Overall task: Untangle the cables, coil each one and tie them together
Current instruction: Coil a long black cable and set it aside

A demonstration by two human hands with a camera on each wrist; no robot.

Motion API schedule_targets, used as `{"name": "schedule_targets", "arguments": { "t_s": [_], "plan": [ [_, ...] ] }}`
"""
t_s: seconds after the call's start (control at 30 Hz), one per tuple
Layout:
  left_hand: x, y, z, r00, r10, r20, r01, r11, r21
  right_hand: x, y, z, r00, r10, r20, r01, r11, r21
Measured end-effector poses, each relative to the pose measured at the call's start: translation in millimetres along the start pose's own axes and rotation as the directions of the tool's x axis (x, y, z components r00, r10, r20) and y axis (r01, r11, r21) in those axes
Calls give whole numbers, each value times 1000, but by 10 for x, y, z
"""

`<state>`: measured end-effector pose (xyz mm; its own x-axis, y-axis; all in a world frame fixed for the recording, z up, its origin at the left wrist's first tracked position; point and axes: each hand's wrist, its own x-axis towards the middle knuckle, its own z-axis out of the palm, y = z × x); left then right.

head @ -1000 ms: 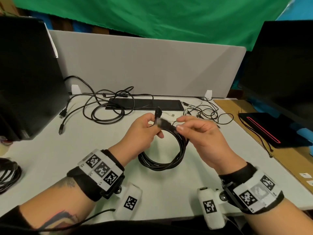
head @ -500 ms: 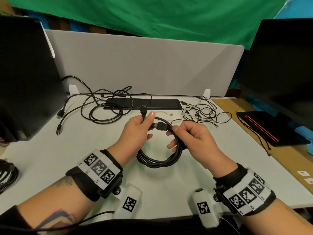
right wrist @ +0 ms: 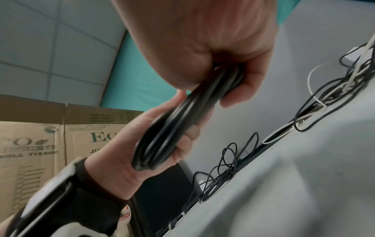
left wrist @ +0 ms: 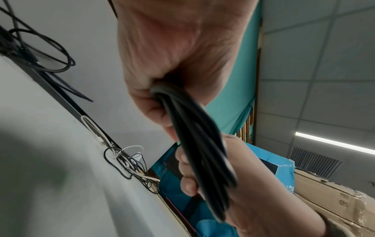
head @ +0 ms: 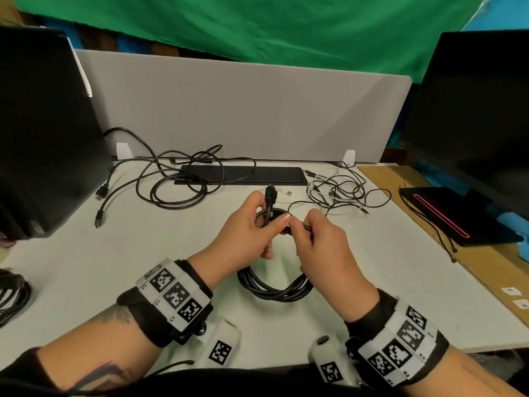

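A thick black coiled cable hangs between both hands above the table's middle. My left hand grips the coil's upper left side, and a black plug sticks up past its thumb. My right hand grips the coil's upper right side and pinches the cable's other end near the left thumb. The left wrist view shows the bundled strands leaving my left fist; the right wrist view shows the strands running from my right fist into the left palm.
A loose tangle of black cables lies at the back left, over a flat black bar. Thin black and white cables are tangled at the back right. Another black coil sits at the left edge. Monitors stand on both sides.
Both hands came closer together over the coil. The right hand moved left and now pinches the cable end by the left thumb; the plug in the left hand points up.
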<state>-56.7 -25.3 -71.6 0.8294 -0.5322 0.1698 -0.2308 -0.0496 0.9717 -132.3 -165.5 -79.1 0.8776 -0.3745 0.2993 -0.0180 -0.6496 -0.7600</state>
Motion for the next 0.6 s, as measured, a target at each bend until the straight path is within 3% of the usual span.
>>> {"name": "schedule_targets", "arguments": {
  "t_s": [0.07,0.17,0.33,0.47,0.57,0.6],
  "plan": [
    [5,17,-14,996,45,83,-53,994,91,2,19,16,999,5,-38,-7,999,-37],
    [10,-1,-21,975,95,201,-138,968,211,21,45,29,999,23,-24,-22,999,44],
    [4,-5,-64,940,116,322,-216,930,297,29,12,94,975,204,85,-219,942,253],
    [20,49,-226,972,157,177,-207,926,315,122,-121,155,911,341,234,-412,703,579],
    [62,124,-464,993,110,36,-116,954,276,243,-274,89,890,225,398,-455,506,733],
    [71,151,-565,998,69,-7,-66,973,219,269,-326,87,885,184,427,-459,488,742]
  ]
}}
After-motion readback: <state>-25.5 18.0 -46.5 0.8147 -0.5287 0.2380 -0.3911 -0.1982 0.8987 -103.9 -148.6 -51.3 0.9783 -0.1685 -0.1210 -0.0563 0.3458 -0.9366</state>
